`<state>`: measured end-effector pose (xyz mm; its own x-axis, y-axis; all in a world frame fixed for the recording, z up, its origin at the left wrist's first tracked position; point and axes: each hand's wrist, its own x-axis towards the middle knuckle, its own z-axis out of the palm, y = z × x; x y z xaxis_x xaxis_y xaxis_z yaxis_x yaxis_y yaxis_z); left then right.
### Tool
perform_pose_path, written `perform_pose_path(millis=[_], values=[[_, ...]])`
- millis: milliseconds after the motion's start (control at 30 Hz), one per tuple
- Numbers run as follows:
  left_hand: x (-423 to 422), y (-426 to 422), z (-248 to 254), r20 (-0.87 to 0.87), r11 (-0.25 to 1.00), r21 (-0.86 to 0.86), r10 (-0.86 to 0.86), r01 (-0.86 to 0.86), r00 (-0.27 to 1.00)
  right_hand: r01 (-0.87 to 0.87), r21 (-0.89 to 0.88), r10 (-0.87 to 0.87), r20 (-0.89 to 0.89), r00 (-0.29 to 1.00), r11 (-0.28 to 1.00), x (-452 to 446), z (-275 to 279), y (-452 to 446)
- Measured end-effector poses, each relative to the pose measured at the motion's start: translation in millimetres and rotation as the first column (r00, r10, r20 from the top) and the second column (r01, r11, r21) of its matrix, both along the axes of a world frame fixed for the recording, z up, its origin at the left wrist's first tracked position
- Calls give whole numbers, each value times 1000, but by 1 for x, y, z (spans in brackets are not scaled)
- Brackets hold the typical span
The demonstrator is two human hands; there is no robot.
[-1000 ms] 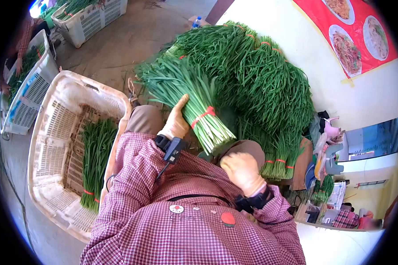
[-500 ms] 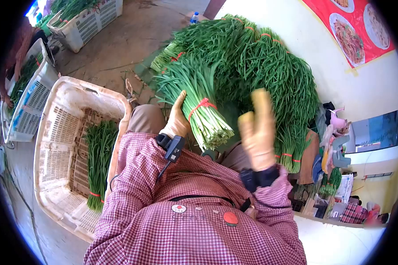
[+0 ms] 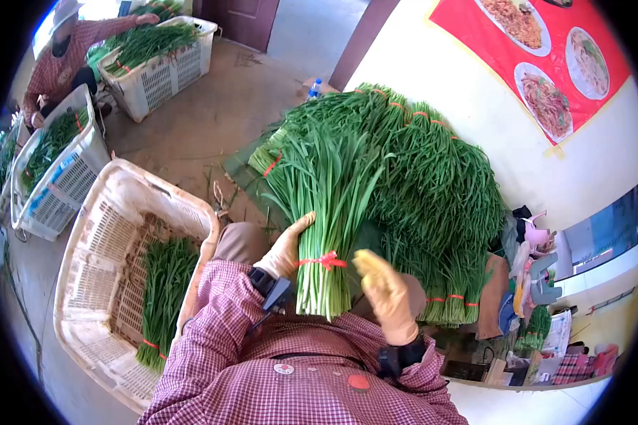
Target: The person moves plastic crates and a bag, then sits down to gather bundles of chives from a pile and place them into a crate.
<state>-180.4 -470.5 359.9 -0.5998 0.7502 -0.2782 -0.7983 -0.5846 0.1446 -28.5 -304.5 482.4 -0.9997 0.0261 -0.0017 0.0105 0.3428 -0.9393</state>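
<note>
A thick bundle of long green leafy stalks (image 3: 324, 191), tied near its cut ends with a red band, is held upright over my lap. My gloved left hand (image 3: 288, 246) grips it from the left side, thumb showing on the stalks and the other fingers hidden behind. Just right of the bundle's tied end is my gloved right hand (image 3: 387, 294), apart from it, with nothing visible in it and its fingers partly spread. Behind the bundle lies a large heap of similar banded bundles (image 3: 439, 184).
At my left stands a dirty white crate (image 3: 99, 248) holding a banded bundle (image 3: 164, 301). Two more crates (image 3: 74, 185) (image 3: 159, 81) of greens are at the upper left, beside a person (image 3: 64, 60). A blue-capped bottle (image 3: 315, 88) stands behind the heap.
The bundle has turned from slanting to nearly upright. My right hand has swung up, then dropped back close to the tied end. The view has shifted, showing more of the other person.
</note>
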Motion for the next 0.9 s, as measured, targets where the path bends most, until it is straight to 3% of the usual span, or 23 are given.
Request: perform_pose_path(millis=[33,67,167,200,300,333,467,533,600,633,700,733,767,800,833,867,900], values=[[1,-2,14,-1,998,-62,5,-5,1000,154,-14,-154,-5,988,988,-3,1,11],[-1,-6,27,-44,993,-113,-35,30,998,178,-77,-175,44,984,981,-6,-5,20],[-9,-29,74,-319,934,-352,-184,64,930,59,-23,-58,37,998,998,-16,-46,38],[-9,-37,92,-387,925,-375,-213,58,897,-20,-219,43,105,994,976,-28,-8,9],[-3,-60,133,-536,870,-493,-311,8,785,65,-464,21,177,984,884,-40,-21,-4],[-6,-70,133,-584,835,-551,-399,16,707,65,-713,120,206,971,699,-48,-32,-3],[0,-110,150,-615,689,-724,-661,25,430,166,-921,89,210,974,353,-56,-42,-21],[6,-119,148,-563,597,-802,-746,-17,356,254,-844,40,308,951,472,-50,-72,-30],[11,-126,135,-512,512,-854,-792,-93,332,218,-787,3,269,963,577,-41,-89,-45],[9,-127,105,-543,529,-837,-768,-143,340,204,-752,-16,249,968,627,-36,-98,-52],[10,-115,77,-644,571,-761,-721,-307,256,260,-745,27,349,937,615,-28,-74,-62],[9,-111,78,-642,608,-764,-685,-215,344,341,-779,11,407,913,527,-26,-87,-61],[5,-113,87,-479,528,-849,-734,-39,481,213,-609,-22,306,952,764,-15,-93,-55],[3,-116,88,-459,584,-812,-657,18,598,83,-365,-12,193,981,927,-3,-94,-45],[2,-119,88,-422,641,-765,-574,64,702,-31,-73,37,82,996,997,8,-96,-37],[0,-122,90,-368,662,-743,-523,94,769,-49,165,56,-40,998,985,16,-117,-29],[-1,-125,86,-400,700,-711,-478,65,782,-62,186,74,-58,996,981,24,-122,-25]])
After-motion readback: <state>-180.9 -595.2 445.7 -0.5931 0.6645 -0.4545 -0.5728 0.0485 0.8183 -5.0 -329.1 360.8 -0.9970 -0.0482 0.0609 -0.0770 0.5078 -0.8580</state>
